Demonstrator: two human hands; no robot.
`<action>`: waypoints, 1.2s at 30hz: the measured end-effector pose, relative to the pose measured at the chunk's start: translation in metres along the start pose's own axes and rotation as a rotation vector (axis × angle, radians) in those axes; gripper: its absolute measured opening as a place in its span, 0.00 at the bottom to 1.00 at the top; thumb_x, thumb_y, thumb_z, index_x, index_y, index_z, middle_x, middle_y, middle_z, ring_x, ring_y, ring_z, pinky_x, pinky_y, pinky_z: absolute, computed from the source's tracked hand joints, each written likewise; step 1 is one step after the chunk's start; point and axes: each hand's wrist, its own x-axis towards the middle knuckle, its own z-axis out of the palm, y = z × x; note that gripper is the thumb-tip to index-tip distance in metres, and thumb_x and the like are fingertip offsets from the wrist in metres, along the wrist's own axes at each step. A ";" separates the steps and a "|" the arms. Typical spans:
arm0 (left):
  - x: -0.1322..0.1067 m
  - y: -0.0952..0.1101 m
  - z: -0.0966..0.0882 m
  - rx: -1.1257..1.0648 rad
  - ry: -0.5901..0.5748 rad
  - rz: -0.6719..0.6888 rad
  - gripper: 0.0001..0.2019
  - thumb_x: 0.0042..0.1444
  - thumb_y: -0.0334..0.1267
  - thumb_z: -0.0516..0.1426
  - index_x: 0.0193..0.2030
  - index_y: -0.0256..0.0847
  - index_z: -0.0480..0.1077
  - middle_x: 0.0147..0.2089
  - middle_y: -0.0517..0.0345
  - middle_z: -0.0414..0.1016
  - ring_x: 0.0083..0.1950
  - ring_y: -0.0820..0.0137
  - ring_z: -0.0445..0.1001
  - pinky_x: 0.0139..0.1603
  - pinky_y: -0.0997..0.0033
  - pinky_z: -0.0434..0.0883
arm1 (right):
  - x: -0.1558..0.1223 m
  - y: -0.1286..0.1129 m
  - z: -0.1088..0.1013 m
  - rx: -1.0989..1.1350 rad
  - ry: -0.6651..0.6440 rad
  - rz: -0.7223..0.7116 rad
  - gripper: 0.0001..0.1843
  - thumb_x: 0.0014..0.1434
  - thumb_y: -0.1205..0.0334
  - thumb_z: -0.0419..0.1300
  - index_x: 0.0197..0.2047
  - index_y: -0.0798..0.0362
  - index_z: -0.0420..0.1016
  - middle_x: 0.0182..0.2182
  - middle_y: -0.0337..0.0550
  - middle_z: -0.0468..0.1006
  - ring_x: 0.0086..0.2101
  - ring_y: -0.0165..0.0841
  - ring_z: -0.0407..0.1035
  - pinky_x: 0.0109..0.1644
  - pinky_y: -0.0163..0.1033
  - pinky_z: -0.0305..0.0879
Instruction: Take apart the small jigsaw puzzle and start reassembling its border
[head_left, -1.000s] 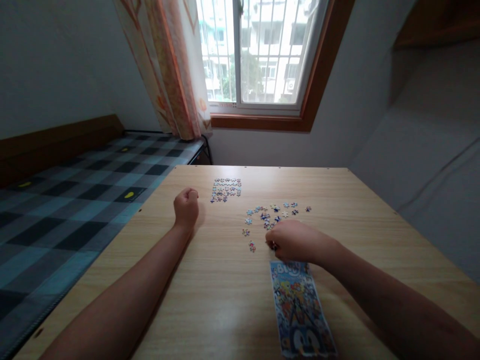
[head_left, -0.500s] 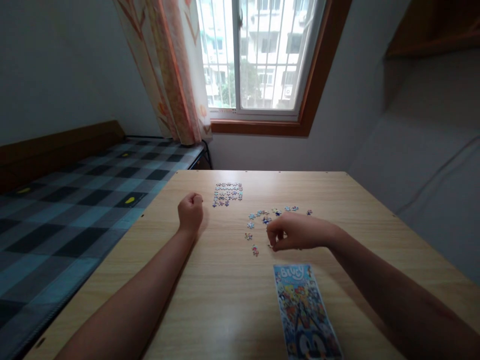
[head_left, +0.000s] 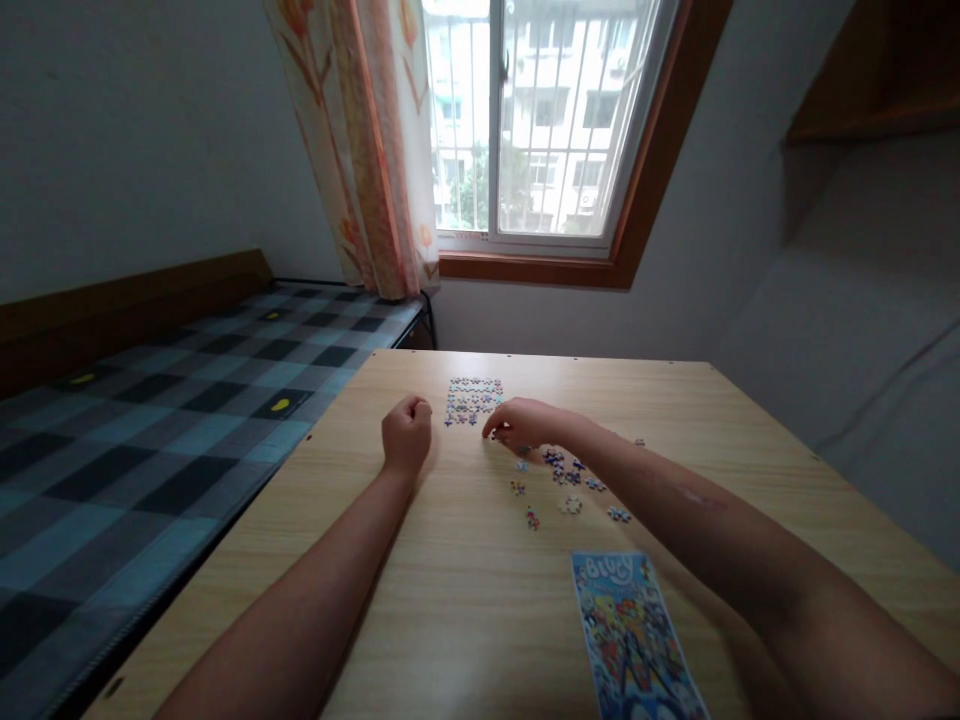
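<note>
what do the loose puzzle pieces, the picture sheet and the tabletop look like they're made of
Loose puzzle pieces: probably printed cardboard, being thin, multicoloured and knobbed; too small to judge finish.
Picture sheet: likely printed paper or thin card, lying flat with colourful artwork; gloss unclear.
Tabletop: wood or wood-look laminate, from its pale grain, with a soft satin sheen.

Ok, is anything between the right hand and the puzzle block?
Nothing visible stands between the right hand and the puzzle block; only bare tabletop shows in the gap by its near right corner. The left hand, a fist, sits left of the block, outside that gap.
</note>
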 end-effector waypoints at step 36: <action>-0.014 0.005 0.024 0.486 -0.338 0.444 0.13 0.56 0.36 0.58 0.44 0.52 0.83 0.64 0.50 0.70 0.62 0.51 0.65 0.62 0.47 0.63 | -0.026 0.010 0.005 -0.222 0.485 -0.014 0.13 0.68 0.59 0.58 0.48 0.43 0.83 0.63 0.45 0.70 0.62 0.43 0.60 0.64 0.52 0.56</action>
